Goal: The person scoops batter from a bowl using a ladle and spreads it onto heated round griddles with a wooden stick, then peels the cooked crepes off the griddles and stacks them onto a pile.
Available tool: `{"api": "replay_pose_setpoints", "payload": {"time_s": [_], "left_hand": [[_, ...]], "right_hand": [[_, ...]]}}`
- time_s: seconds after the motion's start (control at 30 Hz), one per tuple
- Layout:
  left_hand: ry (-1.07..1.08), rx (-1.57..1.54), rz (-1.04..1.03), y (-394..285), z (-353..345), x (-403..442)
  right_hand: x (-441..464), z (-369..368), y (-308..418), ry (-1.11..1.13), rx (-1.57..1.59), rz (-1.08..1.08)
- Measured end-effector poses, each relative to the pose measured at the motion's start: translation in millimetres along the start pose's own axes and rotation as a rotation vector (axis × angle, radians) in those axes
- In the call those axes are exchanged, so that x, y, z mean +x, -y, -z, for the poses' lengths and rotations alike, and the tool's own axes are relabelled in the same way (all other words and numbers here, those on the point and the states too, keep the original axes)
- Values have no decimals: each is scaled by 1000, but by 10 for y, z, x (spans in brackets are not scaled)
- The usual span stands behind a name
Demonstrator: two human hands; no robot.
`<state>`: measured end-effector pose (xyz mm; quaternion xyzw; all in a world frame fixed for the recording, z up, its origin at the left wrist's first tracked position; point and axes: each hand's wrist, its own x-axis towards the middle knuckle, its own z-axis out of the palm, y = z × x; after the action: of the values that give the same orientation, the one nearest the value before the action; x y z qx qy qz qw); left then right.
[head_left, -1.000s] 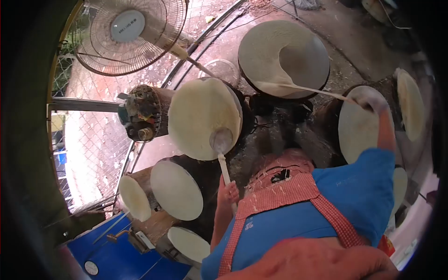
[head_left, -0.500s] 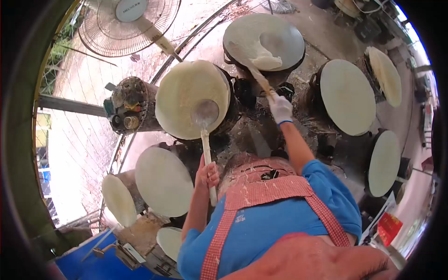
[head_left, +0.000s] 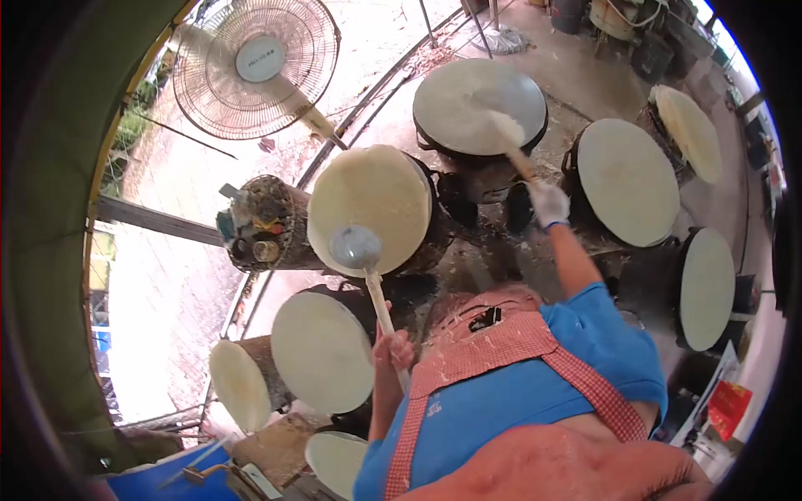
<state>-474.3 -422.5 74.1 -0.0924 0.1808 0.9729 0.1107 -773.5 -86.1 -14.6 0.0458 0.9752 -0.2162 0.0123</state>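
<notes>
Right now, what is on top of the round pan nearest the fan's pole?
A pale layer covers it, with the ladle over the layer's lower-left edge; whether they touch is unclear. The ladle hides part of the layer, which hides the surface beneath.

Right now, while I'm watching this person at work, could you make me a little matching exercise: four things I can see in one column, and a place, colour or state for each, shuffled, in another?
Things
1. Ladle
2. Fan
3. Shirt
4. Right hand

Places, colours, states
A. Toward the picture's upper left
B. Gloved in white
C. Gripped by the left hand
D. Blue cloth

Right pairs: 1-C, 2-A, 3-D, 4-B
</notes>
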Motion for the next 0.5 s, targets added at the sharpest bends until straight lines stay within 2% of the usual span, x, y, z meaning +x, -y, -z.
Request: {"api": "replay_pose_setpoints", "payload": {"time_s": [0.07,0.1,0.13,0.17,0.2,0.27,0.33,0.37,0.4,0.47,0.5], "left_hand": [[-15,17,15,-44,21,37],[-30,6,22,-4,32,32],[-37,-2,34,30,27,71],[-31,-84,66,46,13,168],[-24,-160,95,33,2,256],[-2,-161,157,-11,99,288],[-39,-28,131,-23,85,338],[-195,112,121,-41,-98,328],[-203,122,134,-45,-98,367],[-375,25,86,-20,-78,443],[-389,20,102,5,-96,520]], "right_hand": [[151,61,-120,-154,315,10],[297,-22,-9,-312,406,104],[369,-141,186,-327,450,77],[302,-119,459,-244,475,-1],[251,-283,514,-231,369,174],[-24,-241,441,-8,241,200],[57,-250,-20,-161,108,132],[190,-196,-288,-174,145,121],[380,-98,-463,-184,178,106],[606,153,-132,-212,362,-15],[758,-72,-77,-336,403,108]]}}
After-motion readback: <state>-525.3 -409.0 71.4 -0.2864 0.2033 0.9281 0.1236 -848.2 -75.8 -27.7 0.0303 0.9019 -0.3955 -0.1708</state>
